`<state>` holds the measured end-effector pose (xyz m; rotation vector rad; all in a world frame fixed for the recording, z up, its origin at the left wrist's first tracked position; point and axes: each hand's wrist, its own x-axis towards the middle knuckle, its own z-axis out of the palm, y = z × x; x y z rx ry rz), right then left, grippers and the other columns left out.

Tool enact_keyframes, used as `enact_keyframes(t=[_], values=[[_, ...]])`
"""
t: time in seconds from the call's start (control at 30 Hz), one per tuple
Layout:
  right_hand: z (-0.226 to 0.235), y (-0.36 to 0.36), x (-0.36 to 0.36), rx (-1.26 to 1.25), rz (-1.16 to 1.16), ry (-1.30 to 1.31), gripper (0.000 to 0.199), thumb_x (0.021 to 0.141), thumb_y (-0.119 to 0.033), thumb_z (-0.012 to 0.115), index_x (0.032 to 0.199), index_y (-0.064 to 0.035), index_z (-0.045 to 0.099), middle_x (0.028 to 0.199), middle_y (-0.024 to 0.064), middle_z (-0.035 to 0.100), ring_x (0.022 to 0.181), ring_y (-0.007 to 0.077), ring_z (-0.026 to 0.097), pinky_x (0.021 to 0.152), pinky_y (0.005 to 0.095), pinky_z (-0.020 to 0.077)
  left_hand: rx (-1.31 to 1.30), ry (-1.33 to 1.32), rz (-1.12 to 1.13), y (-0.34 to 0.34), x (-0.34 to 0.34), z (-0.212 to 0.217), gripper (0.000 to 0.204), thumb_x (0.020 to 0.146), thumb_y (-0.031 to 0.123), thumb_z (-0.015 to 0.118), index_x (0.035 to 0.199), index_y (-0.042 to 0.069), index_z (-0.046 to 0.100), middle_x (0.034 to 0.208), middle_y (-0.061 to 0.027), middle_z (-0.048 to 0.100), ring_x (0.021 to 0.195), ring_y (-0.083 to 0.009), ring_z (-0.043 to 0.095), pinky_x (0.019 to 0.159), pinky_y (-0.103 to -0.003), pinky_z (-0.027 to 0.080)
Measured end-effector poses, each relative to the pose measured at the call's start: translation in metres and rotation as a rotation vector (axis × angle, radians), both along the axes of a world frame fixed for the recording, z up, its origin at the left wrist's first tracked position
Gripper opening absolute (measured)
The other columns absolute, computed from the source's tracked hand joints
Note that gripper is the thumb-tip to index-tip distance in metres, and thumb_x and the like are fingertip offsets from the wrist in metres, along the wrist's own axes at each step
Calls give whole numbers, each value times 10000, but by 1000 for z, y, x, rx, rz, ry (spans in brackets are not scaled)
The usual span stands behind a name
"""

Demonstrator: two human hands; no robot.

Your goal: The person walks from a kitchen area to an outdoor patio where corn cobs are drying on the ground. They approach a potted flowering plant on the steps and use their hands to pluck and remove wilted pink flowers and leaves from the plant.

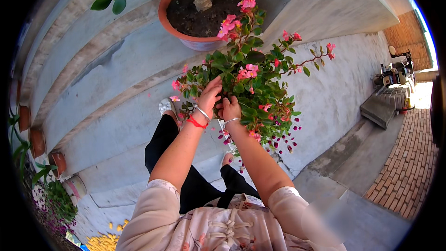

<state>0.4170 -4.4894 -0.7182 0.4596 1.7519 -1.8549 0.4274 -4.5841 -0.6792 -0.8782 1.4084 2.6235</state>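
A bushy begonia (253,65) with pink flowers and glossy green leaves fills the middle of the view, in front of my body. My left hand (211,95) reaches into its left side, fingers stretched out against the leaves. Close beside it, my right hand (230,110) is at the near side of the foliage with its fingers curled in. Leaves and the hand itself hide what those fingers hold, if anything. Each wrist wears a silver bangle, and a red string circles the left one. Small purple flower heads (280,145) hang below the begonia on the right.
A terracotta pot (200,42) with a thick-stemmed plant stands just beyond the begonia. Curved concrete steps (107,107) spread to the left, with small pots (37,142) along their ends. A sloping concrete slab (325,9) rises at the far right; brick paving (404,167) lies beyond.
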Motion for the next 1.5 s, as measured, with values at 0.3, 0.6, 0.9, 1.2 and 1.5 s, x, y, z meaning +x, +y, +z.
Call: enact_keyframes(t=[0.3,0.6,0.9,1.2,1.5], values=[[-8,-12,-21,-74,-187,-161,162,793,-188,529,750,-60,439,577,48,537,365,108,430,311,226,324,-64,-29,24,-3,-7,0,267,837,158,444,1090,90,498,1037,-10,534,929,-117,489,757,-256,376],[-15,-19,-11,-130,-261,-126,111,804,-126,515,753,-47,455,621,62,541,438,129,487,337,229,344,-472,37,-232,-2,3,5,188,809,162,494,935,59,588,748,-17,591,668,-81,527,598,-203,417],[-93,0,-18,-466,-262,-65,124,803,-93,515,904,-22,524,796,69,572,684,145,557,547,235,451,-664,202,-332,17,-7,17,324,783,112,530,1106,84,538,892,-49,588,764,-96,544,705,-244,449],[-35,-9,0,-394,-261,34,120,812,-99,507,899,-22,537,757,53,567,615,126,540,481,224,428,-500,235,-384,19,-8,6,502,768,131,548,1233,60,374,1069,-108,551,902,-169,557,786,-276,429],[0,12,11,-206,-105,14,130,828,-123,492,895,-28,549,662,37,547,488,93,488,392,211,383,-362,259,-272,20,-16,8,529,784,105,514,1269,56,307,1240,-175,392,1063,-231,460,867,-313,386]])
